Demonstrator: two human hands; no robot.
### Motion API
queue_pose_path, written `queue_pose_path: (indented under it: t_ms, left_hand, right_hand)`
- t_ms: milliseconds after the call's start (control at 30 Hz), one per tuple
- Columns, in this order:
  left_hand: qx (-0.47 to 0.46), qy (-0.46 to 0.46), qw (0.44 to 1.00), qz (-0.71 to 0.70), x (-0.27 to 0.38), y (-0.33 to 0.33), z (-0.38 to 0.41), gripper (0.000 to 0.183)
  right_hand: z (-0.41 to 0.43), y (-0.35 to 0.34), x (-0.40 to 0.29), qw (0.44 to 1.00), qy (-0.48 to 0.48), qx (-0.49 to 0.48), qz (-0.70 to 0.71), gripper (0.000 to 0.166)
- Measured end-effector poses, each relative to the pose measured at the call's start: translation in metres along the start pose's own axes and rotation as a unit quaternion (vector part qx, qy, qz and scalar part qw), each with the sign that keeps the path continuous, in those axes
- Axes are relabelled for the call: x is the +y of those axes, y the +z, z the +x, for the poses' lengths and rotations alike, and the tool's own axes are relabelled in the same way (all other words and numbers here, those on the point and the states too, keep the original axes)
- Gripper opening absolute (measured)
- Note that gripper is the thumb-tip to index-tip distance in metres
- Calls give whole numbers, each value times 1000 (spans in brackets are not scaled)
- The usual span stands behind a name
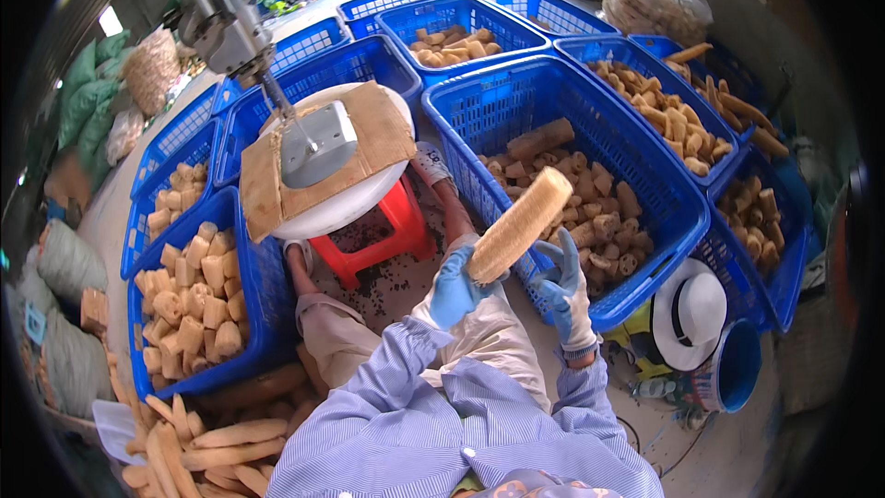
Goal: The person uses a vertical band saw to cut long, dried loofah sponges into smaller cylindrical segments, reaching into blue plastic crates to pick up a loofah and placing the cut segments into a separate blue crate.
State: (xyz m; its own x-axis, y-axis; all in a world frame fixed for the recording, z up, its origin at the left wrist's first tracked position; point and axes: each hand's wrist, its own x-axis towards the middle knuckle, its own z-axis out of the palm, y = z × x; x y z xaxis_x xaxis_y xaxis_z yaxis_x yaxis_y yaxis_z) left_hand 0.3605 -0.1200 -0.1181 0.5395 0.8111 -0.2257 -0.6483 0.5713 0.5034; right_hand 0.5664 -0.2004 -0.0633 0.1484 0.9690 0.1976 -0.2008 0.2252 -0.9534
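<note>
My left hand (456, 289), in a blue-coated work glove, grips the lower end of a thick dried loofah piece (522, 225). The loofah slants up to the right, its cut end at the top. Just right of it, my right hand (563, 290), gloved the same way, is raised with fingers apart and holds nothing. Beyond both hands stands a large blue plastic basket (484, 183) with many short loofah pieces. Ahead to the left, a machine arm (228, 41) reaches down to a metal plate (319, 145) set in cardboard (387, 128).
Under the plate is a red plastic stool (377, 242). A blue basket of cut loofah pieces (266, 332) stands at left, above whole loofahs (235, 446) at lower left. More blue baskets surround the stool. At right lie a white hat (698, 311) and a blue bucket (743, 366).
</note>
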Motion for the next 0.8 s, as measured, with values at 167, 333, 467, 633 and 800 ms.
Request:
queue_pose_path:
  t_ms: [167,333,467,633,800]
  left_hand:
    - [-13,132,978,164,26,-8,-43,45]
    - [-3,180,969,168,34,-20,-67,52]
    - [7,219,965,142,40,-22,-83,60]
    - [93,219,966,101,65,-33,-105,62]
    - [183,267,927,188,55,-89,-161,54]
  right_hand:
    - [-3,24,-22,999,-13,41,5,71]
    - [3,46,-21,998,1,46,-34,62]
    - [17,69,-31,996,-75,36,-27,69]
    - [81,111,-80,913,-363,184,25,65]
    - [285,180,-46,809,-430,132,-378,48]
